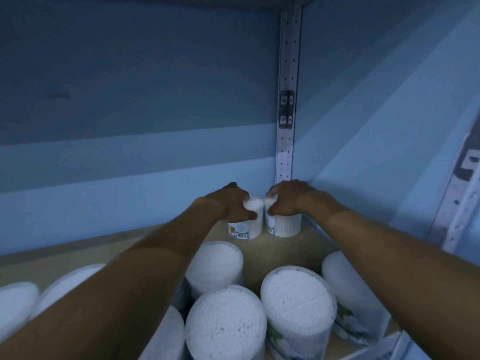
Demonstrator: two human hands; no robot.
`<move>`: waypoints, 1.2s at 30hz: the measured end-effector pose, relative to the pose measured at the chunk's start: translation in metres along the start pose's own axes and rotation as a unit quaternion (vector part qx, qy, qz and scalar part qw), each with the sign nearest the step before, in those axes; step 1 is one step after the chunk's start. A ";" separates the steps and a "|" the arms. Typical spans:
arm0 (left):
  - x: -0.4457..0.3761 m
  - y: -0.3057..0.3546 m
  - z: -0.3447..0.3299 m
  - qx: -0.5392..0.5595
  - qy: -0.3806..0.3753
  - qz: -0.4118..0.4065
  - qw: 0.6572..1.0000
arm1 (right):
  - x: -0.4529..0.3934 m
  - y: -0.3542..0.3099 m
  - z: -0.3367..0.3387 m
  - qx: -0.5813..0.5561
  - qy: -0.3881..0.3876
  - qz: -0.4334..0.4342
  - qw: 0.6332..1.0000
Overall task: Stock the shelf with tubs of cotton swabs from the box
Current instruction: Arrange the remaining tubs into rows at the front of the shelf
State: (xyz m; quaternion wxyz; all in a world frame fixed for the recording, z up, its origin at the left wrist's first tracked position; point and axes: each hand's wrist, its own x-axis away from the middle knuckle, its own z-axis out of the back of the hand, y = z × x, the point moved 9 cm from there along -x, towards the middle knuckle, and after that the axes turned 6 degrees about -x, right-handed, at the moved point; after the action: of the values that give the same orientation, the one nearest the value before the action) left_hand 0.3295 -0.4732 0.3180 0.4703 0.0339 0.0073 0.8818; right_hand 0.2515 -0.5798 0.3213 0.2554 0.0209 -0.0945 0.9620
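Two clear cylindrical plastic tubs packed with white cotton swabs, upright on the tan wooden shelf board point(262, 258), at the foot of the perforated grey metal upright point(287, 105) in the back right corner. Left tub point(245, 228) just beside right tub point(284, 226), nearly touching; right tub closest to the upright, against the blue side wall point(389, 126). Printed label with barcode low on the left tub; swab sticks seen as fine vertical lines through the right tub's wall.

Left hand point(231, 203) clasped over the left tub's top, fingers curled round the lid, thumb pressed on the side. Right hand point(288, 200) likewise clasped over the right tub's top, fingers curled at the lid edge.

Nearer the camera than the upright, further round tubs of cotton swabs point(297, 300), filled to the lids with white tips, crowded together and partly covered by both forearms. Whether these stood in a box or on the board: not discernible. Leftmost and bottom tubs cut off by the frame edge; labels on these blurred, unreadable. Lids of the two held tubs largely hidden beneath the hands. Blue back wall point(130, 113) behind the upright, dim.
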 end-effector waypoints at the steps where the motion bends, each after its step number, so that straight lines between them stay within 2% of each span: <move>1: 0.004 0.001 0.000 0.001 -0.003 0.001 1.000 | 0.004 -0.001 0.000 -0.006 0.000 -0.001 1.000; 11: 0.031 -0.002 -0.006 0.029 -0.006 0.013 0.999 | 0.040 -0.011 0.003 -0.010 0.003 0.012 1.000; 17: 0.038 0.001 -0.003 0.012 -0.011 0.015 1.000 | 0.049 -0.009 0.003 -0.016 -0.011 0.014 1.000; 23: 0.036 0.005 0.005 -0.025 -0.021 -0.002 0.999 | 0.048 0.000 0.013 -0.010 0.011 -0.008 1.000; 32: 0.027 0.014 0.006 -0.058 -0.052 -0.002 0.997 | 0.046 -0.002 0.019 -0.013 -0.019 -0.011 1.000; 36: 0.026 0.017 0.009 -0.062 -0.051 0.007 0.997 | 0.044 -0.002 0.019 -0.028 -0.057 -0.006 0.998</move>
State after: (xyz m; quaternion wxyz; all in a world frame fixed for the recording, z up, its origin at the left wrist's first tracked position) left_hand 0.3013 -0.4612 0.3293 0.4653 0.0496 -0.0711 0.8809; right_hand 0.2137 -0.5606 0.3444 0.2555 0.0692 -0.1360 0.9547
